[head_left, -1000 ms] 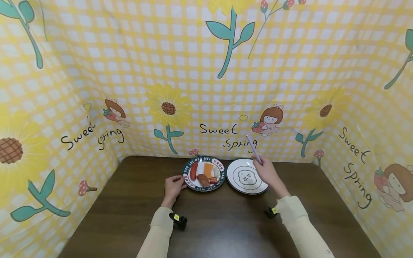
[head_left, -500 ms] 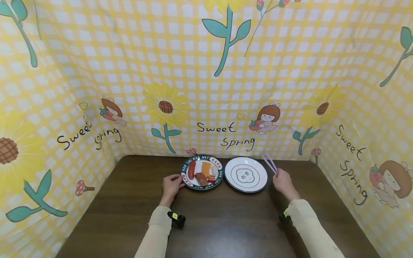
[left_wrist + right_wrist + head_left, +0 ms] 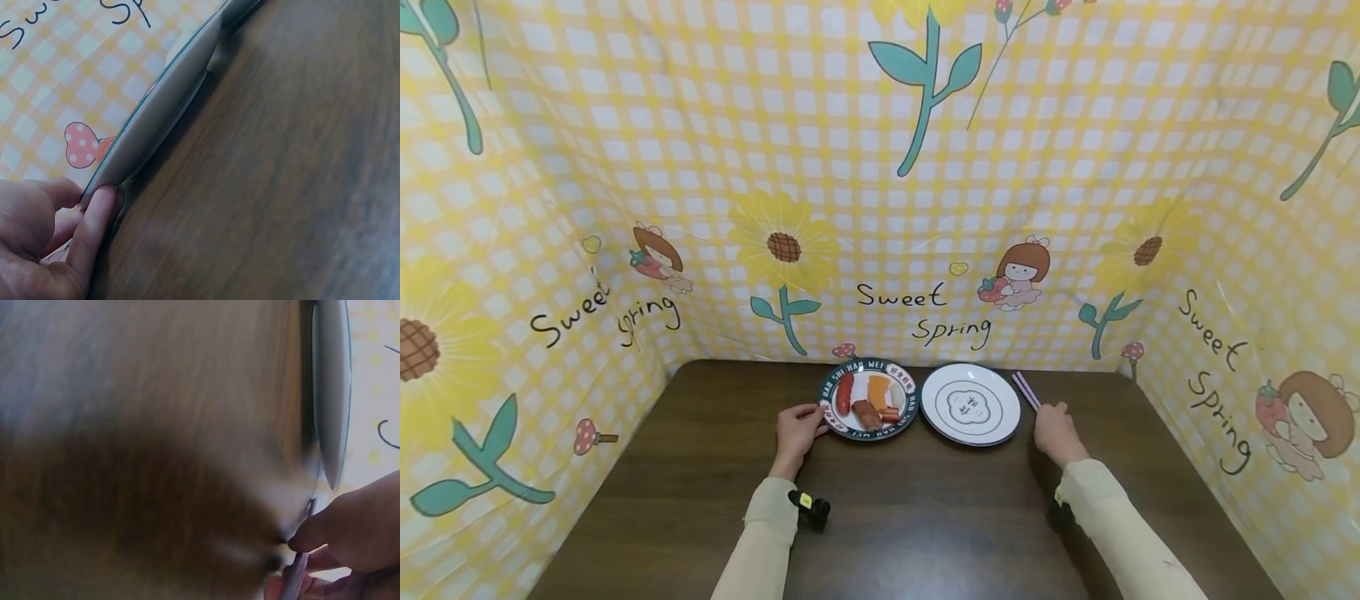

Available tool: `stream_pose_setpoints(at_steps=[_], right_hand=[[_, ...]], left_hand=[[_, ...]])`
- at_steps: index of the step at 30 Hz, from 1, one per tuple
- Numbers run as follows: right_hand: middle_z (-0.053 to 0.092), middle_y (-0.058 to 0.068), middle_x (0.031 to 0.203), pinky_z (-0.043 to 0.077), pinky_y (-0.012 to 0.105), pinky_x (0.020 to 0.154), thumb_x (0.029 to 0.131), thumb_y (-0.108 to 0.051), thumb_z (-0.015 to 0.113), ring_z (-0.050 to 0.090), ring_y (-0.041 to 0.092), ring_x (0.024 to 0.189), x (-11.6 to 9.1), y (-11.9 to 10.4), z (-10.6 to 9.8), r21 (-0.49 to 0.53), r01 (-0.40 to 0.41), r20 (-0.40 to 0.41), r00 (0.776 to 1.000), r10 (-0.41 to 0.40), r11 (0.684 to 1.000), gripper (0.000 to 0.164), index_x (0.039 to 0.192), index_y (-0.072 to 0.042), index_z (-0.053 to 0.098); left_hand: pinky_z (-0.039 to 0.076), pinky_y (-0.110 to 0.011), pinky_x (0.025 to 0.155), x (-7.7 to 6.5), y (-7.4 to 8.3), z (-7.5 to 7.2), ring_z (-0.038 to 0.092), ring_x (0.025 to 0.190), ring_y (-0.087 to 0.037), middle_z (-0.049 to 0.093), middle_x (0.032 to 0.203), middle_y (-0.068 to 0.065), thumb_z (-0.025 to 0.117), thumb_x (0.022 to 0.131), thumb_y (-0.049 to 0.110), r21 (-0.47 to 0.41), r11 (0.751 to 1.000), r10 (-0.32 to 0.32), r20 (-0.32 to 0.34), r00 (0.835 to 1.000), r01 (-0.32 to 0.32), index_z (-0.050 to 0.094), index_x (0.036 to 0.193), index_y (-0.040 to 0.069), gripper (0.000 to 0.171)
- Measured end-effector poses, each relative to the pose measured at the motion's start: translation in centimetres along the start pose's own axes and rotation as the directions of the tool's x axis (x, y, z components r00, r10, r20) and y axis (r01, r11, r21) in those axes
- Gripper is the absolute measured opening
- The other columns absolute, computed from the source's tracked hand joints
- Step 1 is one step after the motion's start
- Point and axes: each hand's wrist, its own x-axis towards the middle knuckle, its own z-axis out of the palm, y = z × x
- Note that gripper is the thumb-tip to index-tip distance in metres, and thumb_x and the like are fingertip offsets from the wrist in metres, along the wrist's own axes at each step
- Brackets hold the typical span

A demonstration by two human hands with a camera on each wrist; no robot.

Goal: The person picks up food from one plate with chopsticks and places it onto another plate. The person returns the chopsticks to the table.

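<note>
My left hand point(image 3: 797, 433) pinches the left rim of a dark-green-rimmed plate point(image 3: 887, 431). In the left wrist view, fingers lie above and below that plate's edge point(image 3: 156, 119). Food pieces fill its middle: a red sausage point(image 3: 845, 393), a brown chunk point(image 3: 867, 415), an orange slab point(image 3: 880, 392) and white and reddish bits. To the right of the white plate point(image 3: 1002, 408), my right hand point(image 3: 1056, 433) holds a pair of lilac chopsticks point(image 3: 1026, 390), low over the table and pointing away from me. The right wrist view shows the chopsticks point(image 3: 295, 578) between thumb and fingers.
Both plates stand side by side near the far edge of the dark wooden table point(image 3: 917, 517). A yellow checked cloth point(image 3: 880, 208) hangs behind and at both sides. Black camera mounts point(image 3: 812, 510) sit at the wrists.
My right hand has moved from over the white plate to its right side, and the chopsticks have tipped down toward the table. My left hand stays at the green-rimmed plate.
</note>
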Motion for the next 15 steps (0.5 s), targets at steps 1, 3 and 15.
stream_pose_setpoints(at_steps=[1,3,15], right_hand=[[0.054,0.037,0.085,0.058,0.056,0.066,0.091,0.008,0.048,0.059,0.046,0.076,-0.03,-0.08,-0.03,-0.033,0.012,-0.012,1.0,-0.012,0.999,0.017,0.087,0.022,0.057],[0.056,0.036,0.082,0.058,0.056,0.066,0.091,0.008,0.049,0.058,0.046,0.077,-0.06,-0.23,-0.1,-0.08,0.026,-0.031,0.999,-0.028,0.996,0.017,0.084,0.02,0.058],[0.064,0.032,0.082,0.059,0.056,0.057,0.09,0.008,0.053,0.067,0.048,0.075,-0.14,-0.79,-0.72,0.05,-0.053,-0.064,0.996,0.056,0.997,0.01,0.082,0.012,0.058]], left_hand=[[0.061,-0.019,0.063,-0.01,0.04,0.03,0.069,0.07,-0.007,0.066,0.115,-0.036,0.066,0.098,0.005,-0.002,1.0,0.002,0.001,1.0,-0.002,0.064,0.121,-0.017,0.032],[0.061,-0.019,0.063,-0.01,0.09,0.05,0.07,0.069,-0.008,0.066,0.116,-0.036,0.066,0.097,0.005,-0.002,1.0,0.004,0.002,1.0,-0.004,0.064,0.121,-0.017,0.032],[0.062,-0.02,0.065,0.21,-0.19,-0.17,0.07,0.073,-0.008,0.068,0.113,-0.032,0.066,0.098,0.006,0.01,1.0,-0.006,-0.005,1.0,0.006,0.065,0.12,-0.015,0.031]])
